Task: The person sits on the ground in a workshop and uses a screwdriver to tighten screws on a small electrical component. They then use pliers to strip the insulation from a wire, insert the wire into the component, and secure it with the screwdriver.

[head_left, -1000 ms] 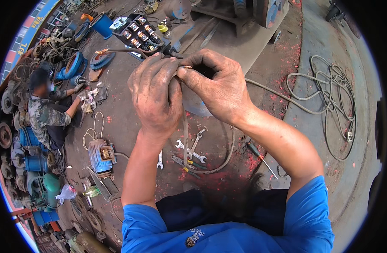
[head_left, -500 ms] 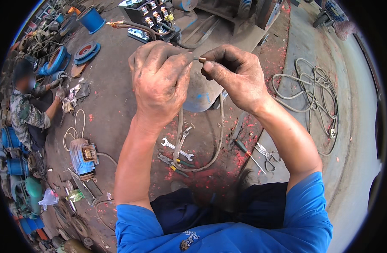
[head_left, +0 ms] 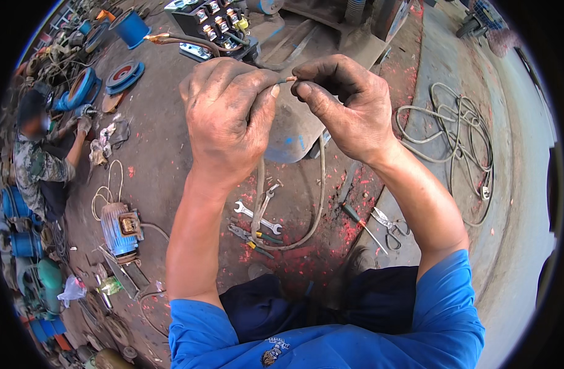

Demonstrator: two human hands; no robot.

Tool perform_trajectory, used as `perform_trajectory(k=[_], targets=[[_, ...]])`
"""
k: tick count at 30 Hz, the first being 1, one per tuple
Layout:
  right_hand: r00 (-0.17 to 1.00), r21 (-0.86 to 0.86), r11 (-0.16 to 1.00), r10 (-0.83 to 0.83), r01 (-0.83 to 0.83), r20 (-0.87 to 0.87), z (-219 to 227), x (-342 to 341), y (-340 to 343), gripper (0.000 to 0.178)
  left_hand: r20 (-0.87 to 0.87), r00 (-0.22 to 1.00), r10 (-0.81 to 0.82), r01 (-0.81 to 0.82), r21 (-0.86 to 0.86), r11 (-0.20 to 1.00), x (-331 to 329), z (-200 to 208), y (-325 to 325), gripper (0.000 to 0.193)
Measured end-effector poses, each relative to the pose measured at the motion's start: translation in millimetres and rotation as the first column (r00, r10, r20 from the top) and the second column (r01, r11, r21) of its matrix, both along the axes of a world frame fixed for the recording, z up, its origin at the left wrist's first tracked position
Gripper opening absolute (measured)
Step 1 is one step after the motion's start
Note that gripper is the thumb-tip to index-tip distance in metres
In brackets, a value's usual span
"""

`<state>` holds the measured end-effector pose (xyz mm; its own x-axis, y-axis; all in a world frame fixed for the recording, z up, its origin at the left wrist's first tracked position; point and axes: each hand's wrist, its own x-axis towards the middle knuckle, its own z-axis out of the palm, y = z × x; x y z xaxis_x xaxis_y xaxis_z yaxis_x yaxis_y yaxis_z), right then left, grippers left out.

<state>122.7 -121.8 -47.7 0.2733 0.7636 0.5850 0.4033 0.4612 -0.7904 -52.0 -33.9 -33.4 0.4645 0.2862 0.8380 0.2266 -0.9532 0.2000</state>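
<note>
Both my hands are raised in front of me, blackened with grime. My left hand [head_left: 226,117] pinches a thin dark insulated wire [head_left: 287,80] between thumb and forefinger. Its short bare copper end points to the right. At that copper tip, my right hand [head_left: 355,111] closes its thumb and forefinger, the other fingers curled in. Just beyond my left hand stands a black electrical contactor [head_left: 207,27] with rows of screw terminals. A thick cable with a frayed bare copper end [head_left: 159,39] sticks out beside it. Where the thin wire runs behind my left fingers is hidden.
Wrenches [head_left: 258,218], pliers [head_left: 248,237], a screwdriver [head_left: 363,226] and scissors [head_left: 389,227] lie on the floor below my hands. A blue motor [head_left: 119,229] stands left. Coiled cable [head_left: 454,132] lies right. A co-worker [head_left: 42,154] sits at far left among machine parts.
My left hand has shifted slightly left, and its thumb now shows on the wire. The right fingertips have moved a little on the copper end, and more of the wire shows between the hands.
</note>
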Motion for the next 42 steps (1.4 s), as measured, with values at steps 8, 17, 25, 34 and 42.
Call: perform_trajectory(k=[8,17,25,34,42], targets=[[0.997,0.057,0.998,-0.001,0.005,-0.076,9.8,-13.6,5.0,0.015,0.025,1.0,-0.004,0.005,-0.027,1.0,1.1,4.3,-3.8,0.013],[0.994,0.19,0.977,-0.108,0.1,0.032,15.2,-22.7,9.3,0.013,0.089,0.996,-0.024,0.03,-0.066,0.997,3.9,5.6,-6.3,0.011],[0.981,0.169,0.971,-0.18,0.167,0.068,17.5,-23.1,5.7,0.014,0.093,0.996,-0.014,0.018,-0.052,0.998,6.0,3.3,-7.2,0.013],[0.935,-0.073,0.976,0.172,-0.204,-0.31,26.5,-19.7,5.8,0.02,0.202,0.972,-0.118,0.183,-0.345,0.92,-9.7,1.4,-5.8,0.013],[0.936,-0.113,0.955,0.237,-0.273,-0.262,31.0,-17.4,3.5,0.019,0.235,0.957,-0.172,0.254,-0.385,0.888,-12.7,0.5,-8.1,0.016]])
